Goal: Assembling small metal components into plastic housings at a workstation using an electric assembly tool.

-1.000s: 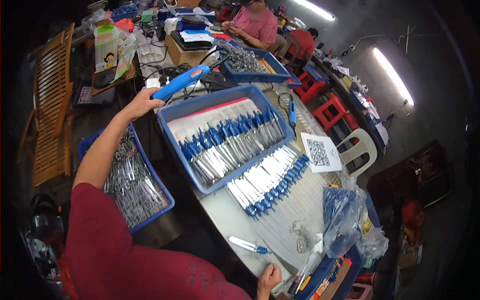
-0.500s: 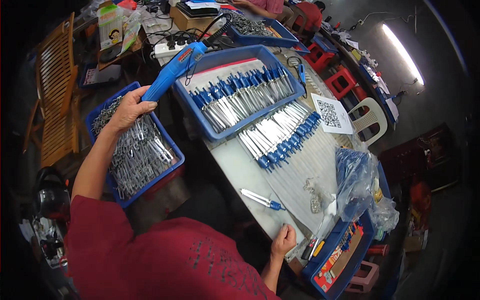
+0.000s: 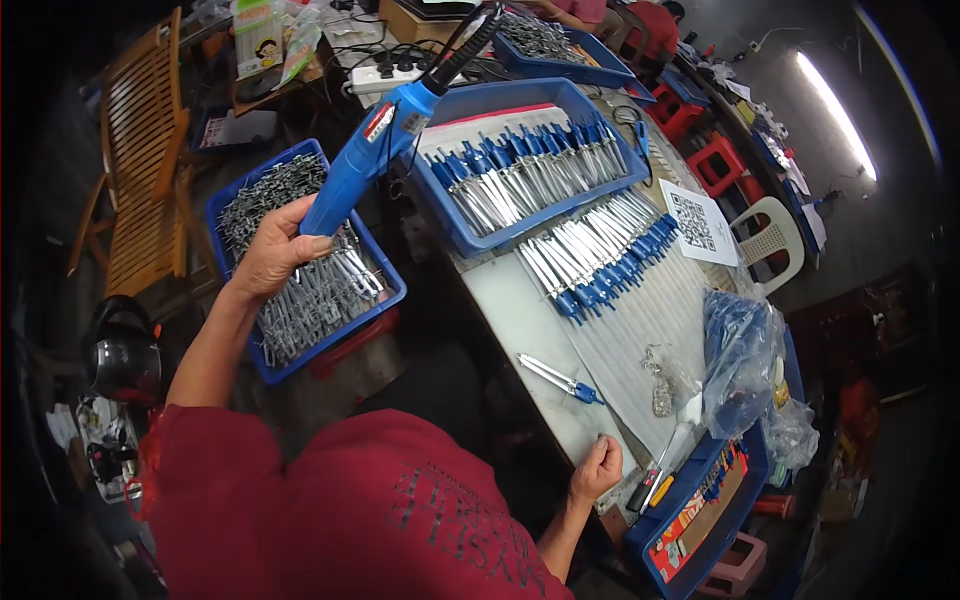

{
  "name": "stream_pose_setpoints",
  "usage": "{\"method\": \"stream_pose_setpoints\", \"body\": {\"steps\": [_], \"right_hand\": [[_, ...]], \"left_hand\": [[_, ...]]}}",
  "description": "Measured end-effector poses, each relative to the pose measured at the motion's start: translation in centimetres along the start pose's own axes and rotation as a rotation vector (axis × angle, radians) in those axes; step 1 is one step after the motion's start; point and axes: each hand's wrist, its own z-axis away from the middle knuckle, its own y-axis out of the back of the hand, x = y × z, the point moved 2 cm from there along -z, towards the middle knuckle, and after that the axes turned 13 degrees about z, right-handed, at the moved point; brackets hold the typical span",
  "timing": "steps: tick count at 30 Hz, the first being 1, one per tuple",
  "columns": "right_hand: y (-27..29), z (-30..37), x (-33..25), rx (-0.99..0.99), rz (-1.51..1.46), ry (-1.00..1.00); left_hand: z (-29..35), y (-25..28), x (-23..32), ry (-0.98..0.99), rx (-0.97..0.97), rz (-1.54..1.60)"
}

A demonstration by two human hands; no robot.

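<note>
Though illegible, label (image 3: pixel 380 122) on blue tool (image 3: pixel 345 180)

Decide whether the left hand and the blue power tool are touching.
Touching. The head view shows the left hand gripping the blue power tool, thumb against its lower end.

A slatted wooden chair (image 3: pixel 140 140) is seen at the left, with a dark kettle (image 3: pixel 122 358) placed lower down. At the top, a white power strip (image 3: pixel 368 82) is fitted with plugs (image 3: pixel 404 66). Red stools (image 3: pixel 717 165), a cream plastic chair (image 3: pixel 768 246) and a lit tube lamp (image 3: pixel 838 115) are seen at the right. A co-worker in red (image 3: pixel 655 28) is cut off by the top edge.
</note>
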Motion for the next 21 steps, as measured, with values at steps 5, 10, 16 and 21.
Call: {"method": "stream_pose_setpoints", "body": {"steps": [5, 10, 16, 21], "right_hand": [[0.2, 0.0, -0.4, -0.01, -0.007, 0.025], [0.2, 0.0, -0.8, 0.005, 0.015, 0.042], [0.2, 0.0, -0.8, -0.025, 0.006, 0.045], [0.7, 0.3, -5.3, -0.238, -0.197, 0.127]], "left_hand": [[0.1, 0.1, 0.0, -0.056, 0.001, 0.0], [1.2, -1.5, 0.0, -0.045, -0.097, -0.06], [2.1, -5.3, -0.7, -0.196, -0.424, -0.379], [3.0, -9.7, -3.3, -0.101, -0.71, -0.268]]}}
